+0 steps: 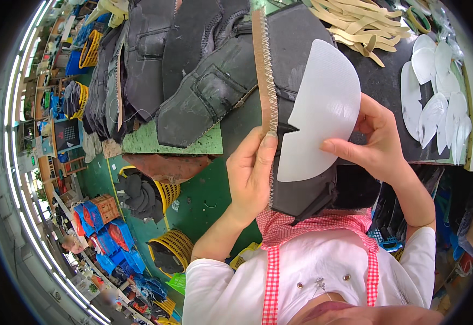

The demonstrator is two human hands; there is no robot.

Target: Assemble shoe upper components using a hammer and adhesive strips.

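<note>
My left hand (251,173) is closed on a black stitched upper piece (308,196), its thumb pressed on the brown strip (263,76) zigzag-stitched along the seam. That piece stands up in front of me, with a black upper part spreading out behind it. Between thumb and fingers, my right hand (378,135) holds a white half-moon stiffener (326,108) by its curved edge. The stiffener lies over the black upper piece, and its small V-notch faces the brown strip. The fingers of my right hand are partly hidden behind the stiffener.
More black stitched uppers (209,97) are piled at the left of the bench. Tan strips (355,24) lie at the back, and several white stiffeners (434,111) at the right. Yellow baskets (171,249) with black pieces stand on the green floor (198,200) at the left.
</note>
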